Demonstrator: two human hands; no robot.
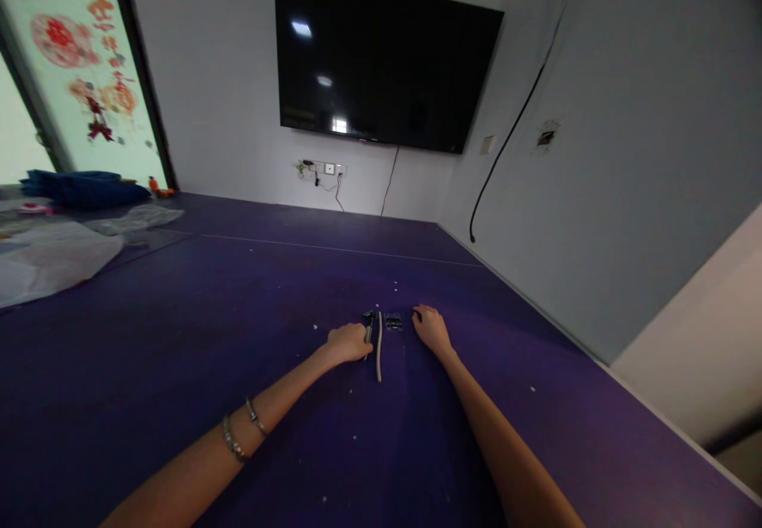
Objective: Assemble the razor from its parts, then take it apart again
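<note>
My left hand (350, 343) is closed around a dark hand tool with a metallic edge (369, 325), held close to the purple surface; its exact kind is too small to make out. Just right of the tool lies a short length of pale cable (379, 349), apart from both hands. Beyond the cable's upper end sits a small group of dark and clear pieces (394, 321). To the right of these, my right hand (432, 328) rests palm down, fingers loosely bent and holding nothing visible.
Small white scraps (315, 327) dot the purple surface (238, 337). Clear plastic sheeting (59, 258) and a dark blue cloth (83, 189) lie at the left. A black cable (517, 119) hangs along the right wall, and a television (381, 59) is mounted ahead.
</note>
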